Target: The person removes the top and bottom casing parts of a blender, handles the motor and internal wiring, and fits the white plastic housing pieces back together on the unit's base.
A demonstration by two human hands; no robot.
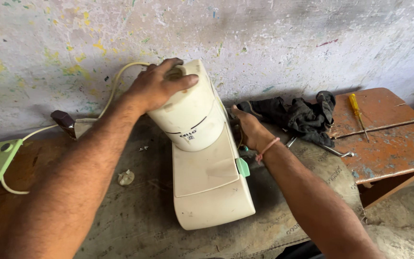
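The left hand (161, 84) clasps the top of the cream mixer base (202, 153) near the counter's (135, 225) back edge; the right hand (250, 129) reaches behind it, fingers hidden, grip unclear.

Left hand (158, 85) palm down, fingers spread and curled over in a grasp, forearm running in from lower left. Right hand (248, 128) reaches forward, fingers mostly hidden, thumb up; thin pink band at wrist, forearm entering from lower right.
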